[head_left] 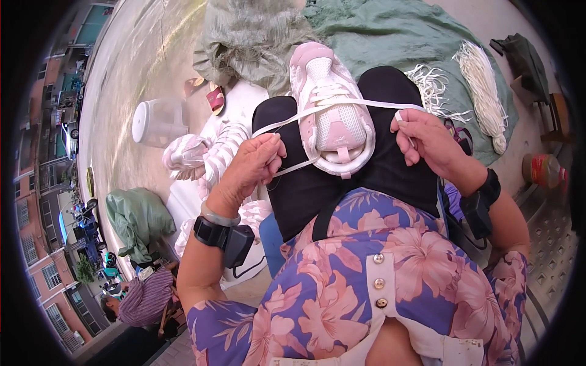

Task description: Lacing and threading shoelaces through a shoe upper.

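Observation:
A pink and white sneaker (332, 131) rests on my black-covered lap, its toe pointing away from me and its heel opening near my body. A white shoelace (372, 104) runs through its upper eyelets and stretches out to both sides. My right hand (430, 139), to the right of the shoe, pinches one length of the lace between thumb and fingers. On the left, my left hand (259, 160) is closed with its fingertips together on the lace, and part of the lace loops past it back to the shoe's collar.
Several pink and white shoes (213, 155) lie in a row at my left. Beyond them stand a white bucket (160, 123) and a green sack (140, 219). A bundle of white laces (482, 91) lies on a green tarp (390, 36) at right, near a plastic bottle (543, 171). A person (146, 299) sits far left.

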A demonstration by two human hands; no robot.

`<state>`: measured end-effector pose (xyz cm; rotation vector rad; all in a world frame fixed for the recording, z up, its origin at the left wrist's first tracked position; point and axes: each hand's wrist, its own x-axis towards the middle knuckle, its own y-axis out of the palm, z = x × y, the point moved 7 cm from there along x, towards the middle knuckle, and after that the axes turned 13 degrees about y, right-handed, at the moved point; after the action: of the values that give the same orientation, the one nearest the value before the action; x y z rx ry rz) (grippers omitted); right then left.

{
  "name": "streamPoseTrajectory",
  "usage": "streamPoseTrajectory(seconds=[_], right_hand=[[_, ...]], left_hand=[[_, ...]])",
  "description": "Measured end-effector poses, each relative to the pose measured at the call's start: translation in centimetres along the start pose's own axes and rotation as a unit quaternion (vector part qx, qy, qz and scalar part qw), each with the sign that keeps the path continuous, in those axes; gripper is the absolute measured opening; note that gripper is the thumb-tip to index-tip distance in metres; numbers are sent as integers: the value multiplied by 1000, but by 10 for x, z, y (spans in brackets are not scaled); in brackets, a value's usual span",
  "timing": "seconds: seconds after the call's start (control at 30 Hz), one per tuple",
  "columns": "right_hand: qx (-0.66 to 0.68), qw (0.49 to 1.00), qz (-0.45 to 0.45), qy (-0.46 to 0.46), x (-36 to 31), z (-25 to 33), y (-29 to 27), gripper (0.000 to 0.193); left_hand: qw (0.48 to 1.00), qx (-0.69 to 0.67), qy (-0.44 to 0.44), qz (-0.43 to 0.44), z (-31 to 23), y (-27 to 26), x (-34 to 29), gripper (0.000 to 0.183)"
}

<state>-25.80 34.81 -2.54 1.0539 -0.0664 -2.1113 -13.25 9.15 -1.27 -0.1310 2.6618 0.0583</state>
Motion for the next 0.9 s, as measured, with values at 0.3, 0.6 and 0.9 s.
streamPoseTrajectory(seconds=[0.3, 0.6, 0.9], right_hand=[[-97, 982, -72, -148, 47, 49, 31, 20], [-17, 965, -127, -229, 48, 43, 16, 16], [21, 949, -135, -285, 46, 41, 22, 10]], left_hand=[[993, 16, 105, -52, -28, 8, 69, 20], [933, 105, 299, -170, -54, 7, 41, 22], [947, -85, 256, -174, -25, 16, 43, 16]])
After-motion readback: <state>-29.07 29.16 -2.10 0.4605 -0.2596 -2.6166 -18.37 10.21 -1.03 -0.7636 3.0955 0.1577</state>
